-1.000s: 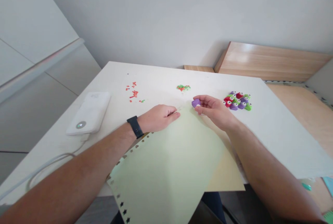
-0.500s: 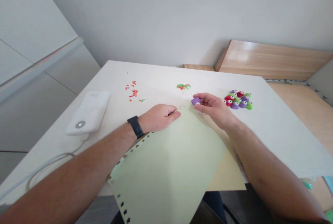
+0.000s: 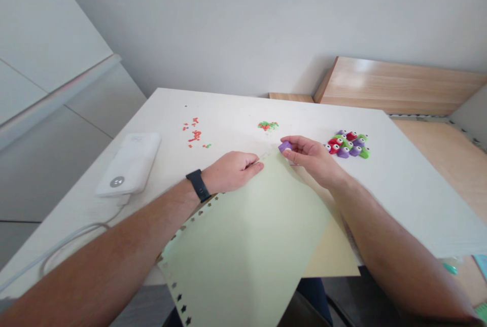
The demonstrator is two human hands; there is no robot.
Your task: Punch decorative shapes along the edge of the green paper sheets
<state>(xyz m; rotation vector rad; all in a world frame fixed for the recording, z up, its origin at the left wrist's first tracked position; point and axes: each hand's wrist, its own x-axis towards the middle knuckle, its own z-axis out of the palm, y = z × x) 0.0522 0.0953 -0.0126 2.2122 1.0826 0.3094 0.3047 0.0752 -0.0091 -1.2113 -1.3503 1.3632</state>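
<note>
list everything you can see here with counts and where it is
table: 1, white, under everything
power bank: 1, white, left of table
cable: 1, white, from power bank over near edge
red paper bits: scattered, red, back left
paper bit pile: 1, red and green, back middle
craft punches: about ten, purple, red, green, back right
pale green sheet: 1, star holes along one edge, over near edge
cream sheet: 1, under pale green sheet
wooden board: 1, light wood, beyond table
purple punch: 1, purple, in right hand
wristband: 1, black, left wrist
left hand: 1, at pale green sheet's edge
right hand: 1, pinching purple punch
</note>
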